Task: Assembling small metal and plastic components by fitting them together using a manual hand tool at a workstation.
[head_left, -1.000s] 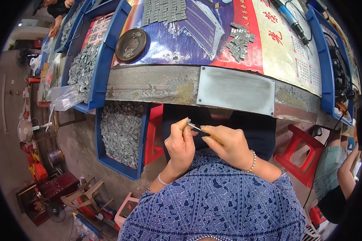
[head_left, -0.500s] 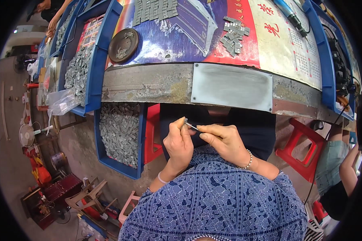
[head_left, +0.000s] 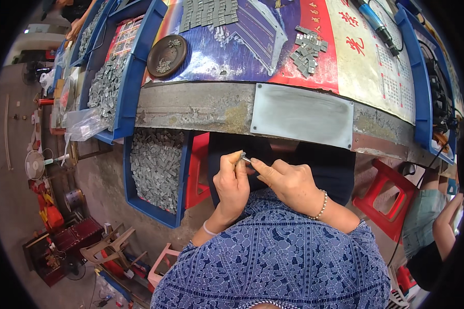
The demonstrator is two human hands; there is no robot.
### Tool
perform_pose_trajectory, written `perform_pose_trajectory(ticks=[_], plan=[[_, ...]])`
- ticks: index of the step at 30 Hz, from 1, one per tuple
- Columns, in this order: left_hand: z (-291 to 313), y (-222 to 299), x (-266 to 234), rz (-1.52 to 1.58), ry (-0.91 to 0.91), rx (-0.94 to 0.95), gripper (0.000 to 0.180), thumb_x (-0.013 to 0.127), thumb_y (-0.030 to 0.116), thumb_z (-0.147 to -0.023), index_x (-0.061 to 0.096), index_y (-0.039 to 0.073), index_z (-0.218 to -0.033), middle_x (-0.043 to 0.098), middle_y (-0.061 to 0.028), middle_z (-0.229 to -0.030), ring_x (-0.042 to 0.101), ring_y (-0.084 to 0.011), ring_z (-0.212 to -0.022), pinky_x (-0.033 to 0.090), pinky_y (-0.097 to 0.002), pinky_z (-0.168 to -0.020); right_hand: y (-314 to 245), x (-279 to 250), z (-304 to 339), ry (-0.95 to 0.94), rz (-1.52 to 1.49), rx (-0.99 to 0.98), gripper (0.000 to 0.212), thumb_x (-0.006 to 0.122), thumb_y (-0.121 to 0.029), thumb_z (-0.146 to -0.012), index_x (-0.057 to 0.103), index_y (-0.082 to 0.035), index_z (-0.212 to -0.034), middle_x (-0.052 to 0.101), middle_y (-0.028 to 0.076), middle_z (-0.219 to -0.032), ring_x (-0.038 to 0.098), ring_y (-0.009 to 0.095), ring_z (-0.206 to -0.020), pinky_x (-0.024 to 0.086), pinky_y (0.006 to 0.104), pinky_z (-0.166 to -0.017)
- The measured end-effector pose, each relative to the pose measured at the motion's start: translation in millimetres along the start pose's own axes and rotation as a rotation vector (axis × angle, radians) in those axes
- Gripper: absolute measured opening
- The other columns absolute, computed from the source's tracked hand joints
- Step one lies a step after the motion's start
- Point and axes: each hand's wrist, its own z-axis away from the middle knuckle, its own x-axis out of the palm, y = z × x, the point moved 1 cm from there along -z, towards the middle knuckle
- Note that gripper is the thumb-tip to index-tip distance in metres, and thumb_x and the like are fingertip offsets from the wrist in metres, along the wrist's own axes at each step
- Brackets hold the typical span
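Over my lap, in front of the table edge, my left hand [head_left: 233, 181] pinches a small grey metal piece [head_left: 243, 154] between thumb and index finger. My right hand [head_left: 295, 186] is closed around a thin metal tool [head_left: 247, 160]. The tool's silvery shaft meets the piece at my left fingertips; its handle is hidden in my palm, so I cannot tell its exact kind. Left of my hands, below the tabletop, a blue bin [head_left: 181, 177] holds many similar grey pieces [head_left: 156, 167].
On the table lie rows of grey pieces [head_left: 211, 11], a looser cluster [head_left: 308, 50], a dark round dish [head_left: 157, 66] with tiny parts and a blue pen-shaped power tool [head_left: 379, 28]. Blue trays [head_left: 126, 98] flank it. A red stool [head_left: 384, 198] stands right; another person's arm [head_left: 445, 226] shows beyond.
My right hand has come closer to my left, its index finger further along the tool, and less of the shaft shows. The whole view has shifted slightly.
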Motion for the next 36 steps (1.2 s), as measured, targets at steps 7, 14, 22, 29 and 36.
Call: perform_pose_trajectory(ticks=[7, 14, 22, 29, 36], plan=[[5, -5, 2, -0.081, -0.011, 0.041, 0.012, 0.051, 0.001, -0.095, 0.054, -0.003, -0.106, 0.064, -0.0133, -0.077, 0.068, -0.0215, -0.063, 0.052, -0.0313, -0.055, 8, 18, 8, 0.044, -0.463, 0.164, 0.034, 0.067, -0.013, -0.086, 0.065, -0.005, -0.118, 0.07, 0.01, -0.081, 0.067, 0.024, -0.064, 0.053, 0.0311, -0.056], [5, -7, 5, -0.084, -0.012, 0.042, 0.012, 0.05, 0.001, -0.096, 0.053, -0.003, -0.106, 0.063, -0.0133, -0.077, 0.067, -0.0209, -0.063, 0.051, -0.0313, -0.055, 8, 22, 9, -0.029, -0.777, 0.401, 0.03, 0.064, -0.01, -0.089, 0.064, 0.0, -0.117, 0.071, 0.016, -0.098, 0.072, 0.023, -0.085, 0.055, 0.0285, -0.066], [3, -11, 8, -0.084, -0.013, 0.025, 0.012, 0.05, -0.001, -0.095, 0.053, -0.004, -0.106, 0.063, -0.0135, -0.078, 0.066, -0.0203, -0.063, 0.052, -0.0311, -0.054, 17, 31, 10, -0.119, -1.079, 0.615, 0.028, 0.063, -0.009, -0.092, 0.065, 0.0, -0.118, 0.067, 0.002, -0.08, 0.054, 0.005, -0.063, 0.046, 0.0212, -0.057], [6, -17, 1, -0.009, -0.041, -0.045, 0.012, 0.051, -0.001, -0.095, 0.054, -0.002, -0.106, 0.063, -0.0115, -0.074, 0.066, -0.0189, -0.061, 0.051, -0.0292, -0.054, 29, 22, 5, -0.341, -1.442, 0.866, 0.025, 0.057, -0.015, -0.097, 0.066, -0.005, -0.119, 0.055, -0.003, -0.067, 0.039, 0.001, -0.052, 0.033, 0.0178, -0.046], [1, -16, -65, 0.4, 0.076, -0.329, 0.016, 0.052, 0.007, -0.098, 0.054, -0.002, -0.111, 0.067, -0.0116, -0.09, 0.062, -0.0107, -0.066, 0.054, -0.0243, -0.062, 16, 6, -4, -0.313, -1.003, 0.503, 0.028, 0.059, -0.014, -0.095, 0.063, -0.002, -0.12, 0.06, 0.0, -0.076, 0.054, 0.005, -0.064, 0.046, 0.0216, -0.059]])
